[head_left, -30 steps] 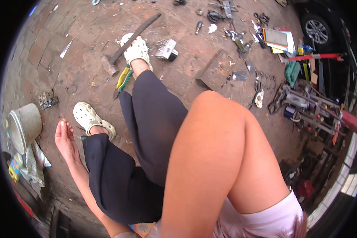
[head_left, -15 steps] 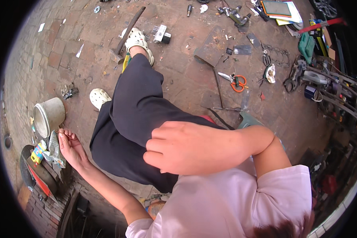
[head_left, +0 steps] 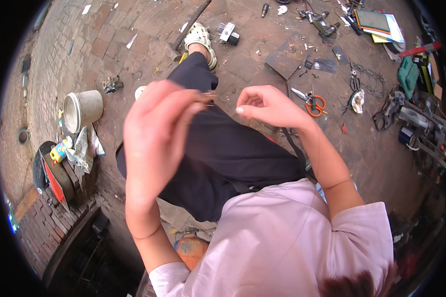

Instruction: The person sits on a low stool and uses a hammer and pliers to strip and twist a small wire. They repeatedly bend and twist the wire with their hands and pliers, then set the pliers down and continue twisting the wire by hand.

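The left hand (head_left: 156,133) pinches a small brown piece (head_left: 208,97) at its fingertips, its long axis too blurred to tell. The piece sits left of the loosely curled right hand (head_left: 268,105), apart from it; whether that hand holds anything I cannot tell.

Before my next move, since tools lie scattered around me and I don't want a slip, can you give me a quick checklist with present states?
1. Small brownish piece held in the left hand's fingers: ok.
2. Piece clear enough to identify: cannot tell, too blurred.
3. Right hand empty: cannot tell, curled fingers hide the palm.
4. Hands apart: ok, a gap shows between them.
5. Orange-handled scissors set down: ok, lying on the floor.
6. Space beside the forward white shoe clear: not ok, a hammer lies there.
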`<control>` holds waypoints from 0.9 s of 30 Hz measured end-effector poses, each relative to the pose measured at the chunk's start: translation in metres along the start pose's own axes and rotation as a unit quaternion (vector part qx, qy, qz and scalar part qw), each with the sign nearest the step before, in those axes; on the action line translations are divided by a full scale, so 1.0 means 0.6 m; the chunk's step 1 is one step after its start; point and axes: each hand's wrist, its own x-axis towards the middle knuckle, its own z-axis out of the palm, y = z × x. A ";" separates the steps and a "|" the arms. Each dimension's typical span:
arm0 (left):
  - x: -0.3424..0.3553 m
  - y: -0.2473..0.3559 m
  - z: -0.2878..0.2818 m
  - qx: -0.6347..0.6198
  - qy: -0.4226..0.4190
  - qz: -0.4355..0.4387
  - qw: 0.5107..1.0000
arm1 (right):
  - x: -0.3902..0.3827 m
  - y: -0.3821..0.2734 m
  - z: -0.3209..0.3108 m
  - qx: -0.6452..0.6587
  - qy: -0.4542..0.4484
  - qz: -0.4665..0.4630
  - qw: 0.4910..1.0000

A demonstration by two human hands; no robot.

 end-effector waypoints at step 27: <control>0.050 0.036 0.022 -0.117 -0.265 0.203 0.935 | 0.204 0.590 -0.431 -0.095 0.674 0.240 0.692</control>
